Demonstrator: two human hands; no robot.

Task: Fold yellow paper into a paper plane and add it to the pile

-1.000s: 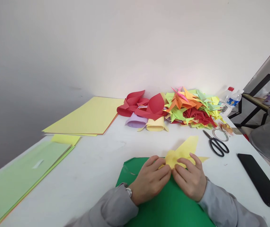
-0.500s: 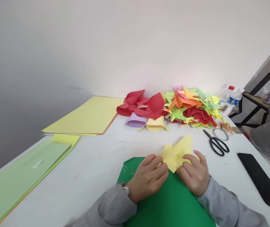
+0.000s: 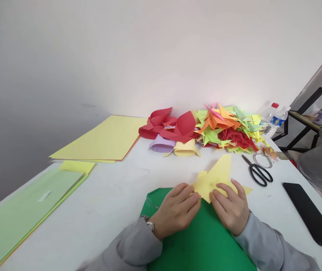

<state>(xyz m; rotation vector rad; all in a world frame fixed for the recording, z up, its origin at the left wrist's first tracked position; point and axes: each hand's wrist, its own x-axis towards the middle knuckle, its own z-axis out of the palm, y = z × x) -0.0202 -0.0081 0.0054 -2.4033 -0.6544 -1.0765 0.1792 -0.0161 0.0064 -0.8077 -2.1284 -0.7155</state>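
Observation:
A folded piece of yellow paper (image 3: 216, 175) with several pointed flaps is held between my hands, over the far edge of a green sheet (image 3: 203, 241). My left hand (image 3: 178, 209) pinches its left side, thumb and fingers closed together. On the right, my right hand (image 3: 231, 207) grips the lower right part of the paper, with one finger raised off it. One flap stands up at the back and a thin point sticks out past my right hand. My fingertips hide the paper's lower edges.
Black-handled scissors (image 3: 258, 171) and a tape roll (image 3: 263, 160) lie to the right, near a black phone-like slab (image 3: 312, 212). Behind are colourful folded papers (image 3: 228, 126) and red paper loops (image 3: 183, 126). Yellow sheets (image 3: 104, 139) and green sheets (image 3: 28, 207) lie left. A person's grey sleeve (image 3: 320, 162) shows at far right.
The yellow paper has flattened and spread a little, its upright flap higher and its right point farther out. My right fingers have shifted slightly on it; my left hand stays nearly still.

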